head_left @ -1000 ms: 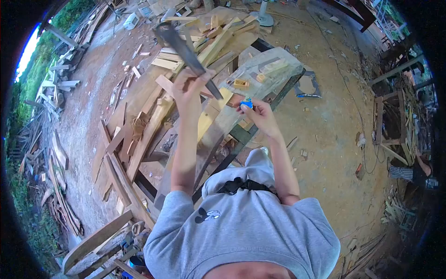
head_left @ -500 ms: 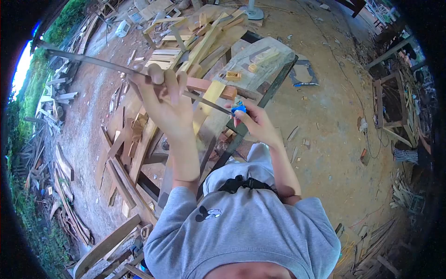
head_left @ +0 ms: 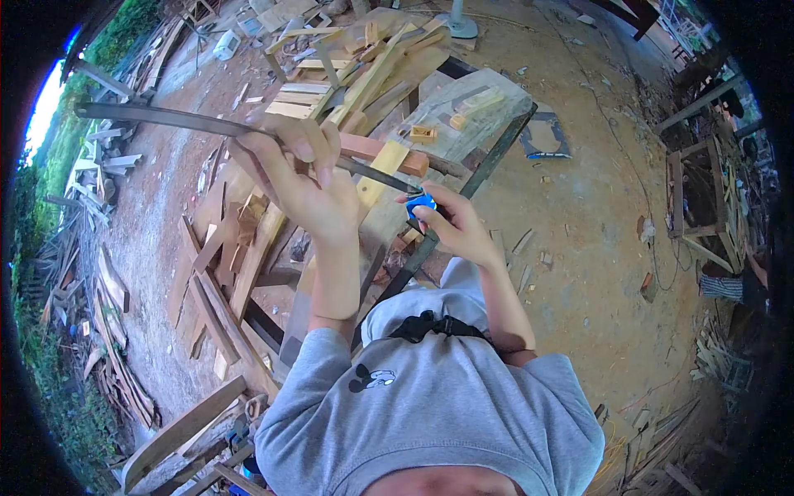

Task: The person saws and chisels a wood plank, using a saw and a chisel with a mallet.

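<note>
A long thin grey metal strip, which looks like a tape measure's blade [head_left: 165,116], runs from the upper left down to a small blue case [head_left: 421,205]. My left hand [head_left: 310,186] is raised, its fingers closed around the middle of the blade. My right hand [head_left: 455,223] holds the blue case, thumb and fingers on its sides. Behind the hands, a reddish wood bar [head_left: 364,149] and a yellow board [head_left: 382,175] lie across a worn workbench [head_left: 413,112].
A small wooden block plane-like piece [head_left: 423,133] rests on the bench. Boards [head_left: 376,78] are piled beyond it. Scrap planks [head_left: 217,318] lie at the left. A dark flat packet [head_left: 544,136] is on the ground, and a wooden frame [head_left: 696,190] stands at the right.
The blade's far end has dropped slightly in view. My left hand has shifted a little right and its fingers have closed more. The blue case is turned slightly in my right hand.
</note>
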Demonstrator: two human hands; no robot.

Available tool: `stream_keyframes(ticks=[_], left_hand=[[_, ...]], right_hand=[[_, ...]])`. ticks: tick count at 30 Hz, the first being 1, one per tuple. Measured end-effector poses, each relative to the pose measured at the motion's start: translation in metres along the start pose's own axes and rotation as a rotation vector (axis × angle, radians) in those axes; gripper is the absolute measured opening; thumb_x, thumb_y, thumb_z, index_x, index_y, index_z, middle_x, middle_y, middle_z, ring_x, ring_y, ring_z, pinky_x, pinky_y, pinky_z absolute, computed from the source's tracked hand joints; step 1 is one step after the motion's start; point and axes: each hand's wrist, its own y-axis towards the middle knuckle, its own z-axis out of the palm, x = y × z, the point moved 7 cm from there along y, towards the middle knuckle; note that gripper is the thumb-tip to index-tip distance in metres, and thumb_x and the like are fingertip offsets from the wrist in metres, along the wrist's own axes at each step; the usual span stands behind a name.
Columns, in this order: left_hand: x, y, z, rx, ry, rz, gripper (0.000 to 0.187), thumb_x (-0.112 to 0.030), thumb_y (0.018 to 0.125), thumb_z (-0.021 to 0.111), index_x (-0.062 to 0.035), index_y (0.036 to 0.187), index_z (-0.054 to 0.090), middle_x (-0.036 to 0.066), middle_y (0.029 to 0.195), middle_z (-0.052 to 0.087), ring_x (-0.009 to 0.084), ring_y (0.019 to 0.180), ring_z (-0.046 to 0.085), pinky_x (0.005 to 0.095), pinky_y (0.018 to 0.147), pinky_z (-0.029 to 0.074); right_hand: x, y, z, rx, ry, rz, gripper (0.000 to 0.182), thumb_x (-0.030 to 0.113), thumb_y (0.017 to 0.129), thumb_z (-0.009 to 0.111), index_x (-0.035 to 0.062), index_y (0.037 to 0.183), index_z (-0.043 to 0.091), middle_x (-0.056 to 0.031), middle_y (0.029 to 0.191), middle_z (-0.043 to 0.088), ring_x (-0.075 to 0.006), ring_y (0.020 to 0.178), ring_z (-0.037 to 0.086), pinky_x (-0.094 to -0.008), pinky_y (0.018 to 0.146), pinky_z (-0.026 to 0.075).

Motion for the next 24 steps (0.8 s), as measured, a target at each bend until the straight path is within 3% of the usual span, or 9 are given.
stream_keyframes(ticks=[4, 6, 10, 13, 18, 22, 24], left_hand=[[0.000, 0.002, -0.002, 0.010, -0.010, -0.019, 0.018, -0.026, 0.093, 0.031, -0.0119, 0.083, 0.036, -0.001, 0.062, 0.039, 0.0051, 0.039, 0.027, 0.0206, 0.042, 0.023], [0.005, 0.001, -0.004, 0.010, -0.010, -0.023, 0.017, -0.026, 0.092, 0.032, -0.0119, 0.083, 0.036, -0.001, 0.061, 0.039, 0.0051, 0.040, 0.027, 0.0208, 0.042, 0.023], [0.012, 0.002, -0.013, -0.058, 0.011, -0.054, 0.017, -0.024, 0.092, 0.035, -0.0116, 0.081, 0.036, -0.002, 0.061, 0.038, 0.0056, 0.042, 0.027, 0.0213, 0.043, 0.024], [0.015, 0.004, -0.020, -0.133, 0.044, -0.071, 0.016, -0.023, 0.091, 0.037, -0.0110, 0.081, 0.037, -0.002, 0.060, 0.037, 0.0060, 0.042, 0.027, 0.0217, 0.044, 0.025], [0.029, -0.002, -0.012, -0.048, -0.045, -0.130, 0.013, -0.021, 0.091, 0.039, -0.0107, 0.082, 0.039, 0.000, 0.058, 0.038, 0.0073, 0.042, 0.029, 0.0224, 0.043, 0.025], [0.037, -0.004, -0.014, -0.048, -0.030, -0.168, 0.013, -0.020, 0.090, 0.039, -0.0108, 0.082, 0.039, 0.001, 0.058, 0.039, 0.0083, 0.042, 0.030, 0.0227, 0.043, 0.026], [0.039, -0.003, -0.018, -0.044, -0.038, -0.161, 0.013, -0.021, 0.090, 0.039, -0.0108, 0.082, 0.039, 0.001, 0.058, 0.038, 0.0083, 0.042, 0.030, 0.0226, 0.042, 0.026]], right_hand=[[0.003, 0.001, 0.003, 0.018, 0.007, 0.034, 0.020, 0.007, 0.084, 0.048, -0.0006, 0.101, 0.054, -0.0011, 0.080, 0.053, -0.0039, 0.061, 0.042, -0.0182, 0.054, 0.036], [0.005, 0.003, 0.001, -0.036, -0.012, 0.051, 0.017, 0.008, 0.083, 0.049, 0.0004, 0.095, 0.058, 0.0019, 0.070, 0.045, -0.0035, 0.059, 0.040, -0.0181, 0.051, 0.033], [0.015, 0.005, -0.005, -0.093, -0.117, 0.024, 0.015, 0.009, 0.082, 0.051, 0.0008, 0.091, 0.061, 0.0028, 0.067, 0.042, -0.0036, 0.056, 0.038, -0.0183, 0.049, 0.030], [0.020, 0.007, -0.006, -0.094, -0.287, -0.139, 0.015, 0.009, 0.081, 0.053, 0.0015, 0.090, 0.062, 0.0031, 0.065, 0.039, -0.0039, 0.055, 0.037, -0.0191, 0.048, 0.029], [0.024, 0.009, -0.001, -0.045, -0.399, -0.174, 0.015, 0.009, 0.080, 0.054, 0.0015, 0.091, 0.061, 0.0030, 0.064, 0.039, -0.0033, 0.055, 0.036, -0.0194, 0.047, 0.028], [0.023, 0.009, -0.002, -0.015, -0.389, -0.138, 0.016, 0.009, 0.081, 0.054, 0.0016, 0.092, 0.061, 0.0025, 0.062, 0.039, -0.0041, 0.055, 0.035, -0.0197, 0.047, 0.028], [0.024, 0.006, -0.003, 0.003, -0.204, 0.012, 0.016, 0.010, 0.081, 0.053, 0.0015, 0.092, 0.061, 0.0019, 0.063, 0.040, -0.0054, 0.057, 0.037, -0.0207, 0.049, 0.030]])
